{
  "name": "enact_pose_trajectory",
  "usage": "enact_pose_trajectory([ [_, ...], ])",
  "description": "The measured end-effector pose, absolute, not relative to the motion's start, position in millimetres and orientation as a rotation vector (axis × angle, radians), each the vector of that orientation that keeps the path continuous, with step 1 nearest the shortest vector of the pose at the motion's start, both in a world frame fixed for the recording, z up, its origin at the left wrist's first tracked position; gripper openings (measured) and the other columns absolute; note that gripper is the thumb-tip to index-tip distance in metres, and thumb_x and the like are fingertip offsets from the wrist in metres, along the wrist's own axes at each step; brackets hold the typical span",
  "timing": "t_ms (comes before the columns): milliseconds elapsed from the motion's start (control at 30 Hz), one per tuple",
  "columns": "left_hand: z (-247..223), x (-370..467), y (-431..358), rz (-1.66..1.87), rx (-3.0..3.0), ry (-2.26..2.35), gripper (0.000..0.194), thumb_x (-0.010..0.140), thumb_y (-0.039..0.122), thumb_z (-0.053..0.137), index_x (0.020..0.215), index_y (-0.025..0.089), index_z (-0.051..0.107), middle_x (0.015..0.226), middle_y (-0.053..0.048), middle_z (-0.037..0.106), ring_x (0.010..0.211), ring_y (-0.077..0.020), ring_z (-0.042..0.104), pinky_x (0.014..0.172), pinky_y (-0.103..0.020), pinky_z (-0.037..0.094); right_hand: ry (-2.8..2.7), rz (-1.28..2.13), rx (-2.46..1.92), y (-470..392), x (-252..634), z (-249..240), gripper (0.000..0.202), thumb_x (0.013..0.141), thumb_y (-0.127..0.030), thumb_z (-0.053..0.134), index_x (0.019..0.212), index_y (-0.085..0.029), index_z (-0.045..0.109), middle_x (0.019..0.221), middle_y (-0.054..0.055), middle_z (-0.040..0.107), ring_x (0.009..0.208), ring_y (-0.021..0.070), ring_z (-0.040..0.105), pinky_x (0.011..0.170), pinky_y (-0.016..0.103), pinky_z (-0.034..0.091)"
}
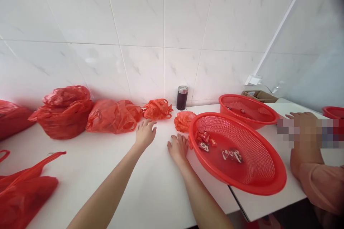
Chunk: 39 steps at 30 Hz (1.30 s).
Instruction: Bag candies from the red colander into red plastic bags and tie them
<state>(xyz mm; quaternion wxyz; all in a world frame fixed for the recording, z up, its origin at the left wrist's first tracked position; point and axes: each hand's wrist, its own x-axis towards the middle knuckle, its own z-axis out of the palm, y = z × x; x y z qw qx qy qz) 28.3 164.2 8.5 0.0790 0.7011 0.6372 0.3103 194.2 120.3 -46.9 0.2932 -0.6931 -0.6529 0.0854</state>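
Observation:
My left hand (145, 133) hovers over the white table with its fingers spread, holding nothing. Just beyond its fingertips lie a full red plastic bag (113, 116) and a smaller crumpled red bag (158, 109). My right hand (178, 147) is open, fingers apart, beside the left rim of a big red mesh basket (239, 150). Whether it touches the rim I cannot tell. In that basket are a few small red wrapped packets (204, 136) and a dark printed packet (232, 155). Another crumpled red bag (184, 121) sits beyond my right hand.
A dark tumbler (182, 98) stands by the tiled wall. Behind the near basket is a second red basket (248, 109), with a cardboard box (259, 96) beyond. Red bags (66, 114) line the left; another (29, 200) is close by. A co-worker's arm (306, 157) reaches in from the right.

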Motion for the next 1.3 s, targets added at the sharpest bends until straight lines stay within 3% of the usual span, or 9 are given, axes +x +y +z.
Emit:
enact_pose_trajectory([
  [167,-14,32,105,0.978,1.790,1.719,0.039,0.090,0.038,0.047,0.122,0.022,0.061,0.125,-0.011,0.064,0.104,-0.0231,0.065,0.088,-0.036,0.053,-1.916,0.314,-1.587,101,184,-31,0.029,0.092,-0.032,0.050,0.114,-0.025,0.069,0.117,0.006,0.067,0.111,0.0202,0.059,0.098,0.031,0.042],
  [367,-42,34,45,1.055,1.494,1.634,0.038,0.089,0.044,0.049,0.119,0.023,0.061,0.126,-0.010,0.063,0.116,-0.0258,0.060,0.094,-0.040,0.049,-1.742,0.115,-1.840,129,196,5,0.042,0.090,-0.031,0.052,0.129,-0.019,0.061,0.154,0.015,0.033,0.145,0.0359,0.018,0.114,0.050,0.017],
  [533,-44,32,28,1.099,1.377,1.549,0.043,0.088,0.048,0.050,0.122,0.022,0.057,0.135,-0.011,0.058,0.124,-0.0253,0.055,0.104,-0.040,0.043,-1.851,0.371,-1.961,125,194,5,0.037,0.087,-0.026,0.056,0.116,-0.006,0.066,0.123,0.027,0.060,0.124,0.0389,0.049,0.106,0.053,0.029],
  [700,-24,30,14,1.175,0.938,1.252,0.063,0.088,0.056,0.052,0.142,0.026,0.040,0.142,-0.013,0.053,0.126,-0.0273,0.054,0.101,-0.041,0.045,-2.144,0.938,-1.321,56,175,4,0.033,0.088,-0.037,0.057,0.119,-0.026,0.064,0.117,0.007,0.068,0.103,0.0232,0.065,0.088,0.035,0.049],
  [800,-16,28,3,1.131,0.827,1.110,0.067,0.086,0.054,0.058,0.143,0.025,0.039,0.139,-0.015,0.055,0.120,-0.0288,0.058,0.093,-0.040,0.050,-1.916,1.372,-0.864,33,182,13,0.029,0.092,-0.037,0.052,0.118,-0.027,0.062,0.114,0.003,0.069,0.100,0.0192,0.066,0.082,0.031,0.052],
  [967,-17,24,-5,1.023,0.962,1.295,0.058,0.082,0.045,0.067,0.133,0.024,0.050,0.129,-0.013,0.060,0.102,-0.0251,0.064,0.085,-0.039,0.050,-1.569,0.916,-1.107,30,211,18,0.018,0.093,-0.034,0.052,0.099,-0.023,0.064,0.103,0.005,0.069,0.097,0.0186,0.065,0.086,0.033,0.051],
  [1100,-16,32,-13,1.165,0.970,1.309,0.045,0.081,0.046,0.068,0.119,0.025,0.060,0.127,-0.010,0.060,0.114,-0.0254,0.057,0.098,-0.041,0.044,-1.523,0.776,-1.095,11,226,13,0.014,0.094,-0.030,0.050,0.094,-0.022,0.061,0.094,0.005,0.068,0.088,0.0174,0.064,0.078,0.030,0.052],
  [1200,-6,38,-24,1.220,0.721,1.067,0.032,0.080,0.043,0.070,0.106,0.025,0.067,0.122,-0.007,0.062,0.112,-0.0238,0.057,0.100,-0.040,0.043,-1.512,0.718,-1.092,-13,234,9,0.014,0.095,-0.028,0.050,0.096,-0.022,0.062,0.093,0.005,0.067,0.088,0.0172,0.064,0.078,0.030,0.052],
  [1300,14,38,-35,1.183,0.440,0.687,0.033,0.085,0.044,0.063,0.112,0.027,0.070,0.127,-0.006,0.060,0.112,-0.0228,0.057,0.096,-0.038,0.048,-1.496,0.686,-1.116,-29,246,5,0.014,0.095,-0.028,0.051,0.099,-0.023,0.063,0.096,0.006,0.067,0.091,0.0184,0.064,0.081,0.032,0.052],
])
